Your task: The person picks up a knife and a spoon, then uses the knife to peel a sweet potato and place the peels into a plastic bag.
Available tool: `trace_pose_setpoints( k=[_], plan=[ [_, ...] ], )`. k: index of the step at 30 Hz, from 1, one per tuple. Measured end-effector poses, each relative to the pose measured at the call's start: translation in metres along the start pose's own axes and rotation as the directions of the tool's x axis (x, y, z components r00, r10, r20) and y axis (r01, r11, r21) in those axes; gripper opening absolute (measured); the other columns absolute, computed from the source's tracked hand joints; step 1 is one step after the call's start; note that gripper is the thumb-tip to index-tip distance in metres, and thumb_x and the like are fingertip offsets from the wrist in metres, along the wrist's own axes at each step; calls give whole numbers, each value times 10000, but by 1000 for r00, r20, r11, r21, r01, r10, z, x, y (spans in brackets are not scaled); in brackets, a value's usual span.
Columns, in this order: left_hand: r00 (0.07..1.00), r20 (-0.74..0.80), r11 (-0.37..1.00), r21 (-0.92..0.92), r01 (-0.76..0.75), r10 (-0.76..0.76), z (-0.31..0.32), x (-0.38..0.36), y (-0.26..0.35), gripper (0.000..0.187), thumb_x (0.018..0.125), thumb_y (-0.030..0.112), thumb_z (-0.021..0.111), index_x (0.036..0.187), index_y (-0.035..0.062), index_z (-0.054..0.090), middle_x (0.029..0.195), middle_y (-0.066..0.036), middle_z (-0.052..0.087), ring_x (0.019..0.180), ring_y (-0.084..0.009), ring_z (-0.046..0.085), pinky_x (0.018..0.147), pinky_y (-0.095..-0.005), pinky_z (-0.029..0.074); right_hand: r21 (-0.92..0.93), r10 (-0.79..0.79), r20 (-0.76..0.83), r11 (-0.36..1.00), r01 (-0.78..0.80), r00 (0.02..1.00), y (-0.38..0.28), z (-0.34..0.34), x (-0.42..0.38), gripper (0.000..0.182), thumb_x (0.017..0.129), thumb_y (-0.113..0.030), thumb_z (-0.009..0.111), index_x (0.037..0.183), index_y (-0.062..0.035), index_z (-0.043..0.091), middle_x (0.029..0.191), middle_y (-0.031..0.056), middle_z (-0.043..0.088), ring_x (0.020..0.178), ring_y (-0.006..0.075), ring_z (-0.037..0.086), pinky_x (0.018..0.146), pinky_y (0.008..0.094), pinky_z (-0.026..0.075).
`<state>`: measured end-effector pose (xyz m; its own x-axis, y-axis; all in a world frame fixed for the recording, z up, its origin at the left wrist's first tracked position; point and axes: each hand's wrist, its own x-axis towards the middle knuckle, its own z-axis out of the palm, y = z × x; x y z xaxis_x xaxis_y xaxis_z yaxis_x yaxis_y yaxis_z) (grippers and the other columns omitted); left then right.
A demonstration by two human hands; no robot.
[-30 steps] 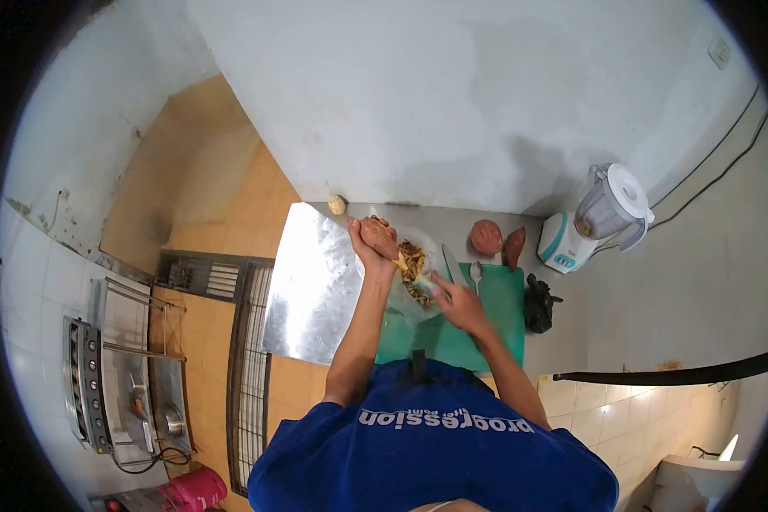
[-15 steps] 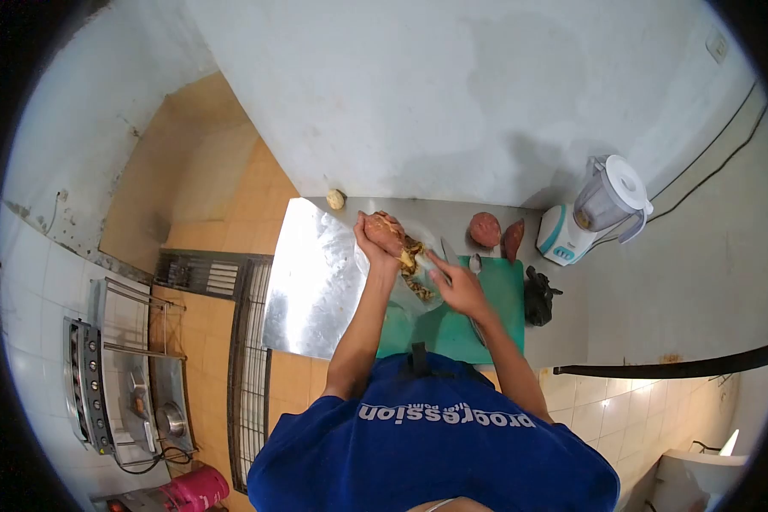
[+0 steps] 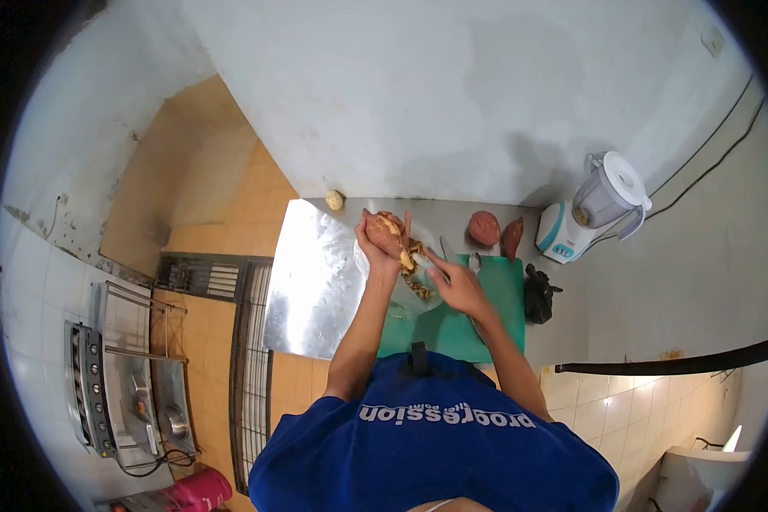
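My left hand point(image 3: 379, 253) is closed around a large sweet potato point(image 3: 383, 233), reddish-brown with a yellow-orange strip where its skin is off. Close to the lower right of it, my right hand point(image 3: 461, 288) grips what looks like a peeler point(image 3: 424, 258) with a whitish end; most of the tool is hidden by the fingers. Yellow and dark peelings point(image 3: 416, 283) lie beneath in a clear shallow bowl point(image 3: 431, 305), which overlaps the green cutting board point(image 3: 503, 316). A knife point(image 3: 447, 248) and a spoon point(image 3: 474, 264) rest beside my right hand.
Toward the wall are a round reddish sweet potato point(image 3: 484, 229), a smaller one point(image 3: 511, 237) and a pale round piece point(image 3: 334, 200). A blender point(image 3: 590, 209) and a black plastic bag point(image 3: 540, 295) stand at the right. Shiny sheet metal point(image 3: 303, 290) covers the table's left side.
The sweet potato has turned slightly in my left hand, showing more of its orange strip and a raised finger beside it. My right hand stays nearly in place.
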<state>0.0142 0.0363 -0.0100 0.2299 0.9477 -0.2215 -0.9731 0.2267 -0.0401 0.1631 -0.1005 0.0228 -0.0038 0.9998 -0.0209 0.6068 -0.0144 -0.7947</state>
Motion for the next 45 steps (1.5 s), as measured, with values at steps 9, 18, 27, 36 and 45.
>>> trace_pose_setpoints(
  k=[9, 18, 27, 36, 45],
  plan=[
    [997, 61, 990, -130, 58, -51, -2, 13, 14, 255, 889, 331, 649, 926, 87, 583, 864, -39, 626, 760, -207, 627, 1037, -444, 495, -91, -19, 145, 995, 33, 989, 37, 19, -15, 462, 1008, -382, 516, 1453, -259, 530, 949, 256, 694, 919, 430, 677, 846, 455, 516],
    [986, 124, 991, -56, 118, -111, 5, 3, -8, 232, 871, 343, 679, 976, 154, 594, 892, -37, 629, 736, -189, 608, 895, -388, 514, -13, 32, 134, 999, -31, 990, 10, 8, 3, 487, 988, -444, 543, 1428, -235, 560, 1069, 257, 691, 1023, 427, 660, 896, 458, 507],
    [994, 106, 999, 14, 34, -35, -6, 4, -11, 223, 892, 373, 642, 1031, 208, 587, 908, -22, 620, 763, -182, 608, 837, -371, 510, 5, 77, 151, 997, -79, 986, -11, -13, 10, 468, 988, -431, 540, 1409, -231, 580, 1025, 255, 689, 991, 425, 661, 872, 470, 506],
    [998, -59, 978, 209, -7, 19, -10, 9, -6, 254, 881, 281, 729, 1062, 181, 580, 964, -37, 619, 881, -230, 620, 867, -440, 549, -73, -40, 113, 996, 48, 993, 18, 1, -10, 475, 993, -396, 528, 1428, -209, 558, 969, 245, 693, 930, 436, 654, 837, 482, 504],
    [971, 5, 757, 626, -188, 237, 7, 2, -21, 288, 927, 193, 701, 1135, 107, 520, 1018, -51, 610, 912, -225, 626, 801, -404, 571, -163, -88, -63, 984, 77, 994, 1, 9, 8, 484, 986, -309, 559, 1460, -216, 523, 952, 239, 685, 881, 425, 654, 802, 471, 500]
  ],
)
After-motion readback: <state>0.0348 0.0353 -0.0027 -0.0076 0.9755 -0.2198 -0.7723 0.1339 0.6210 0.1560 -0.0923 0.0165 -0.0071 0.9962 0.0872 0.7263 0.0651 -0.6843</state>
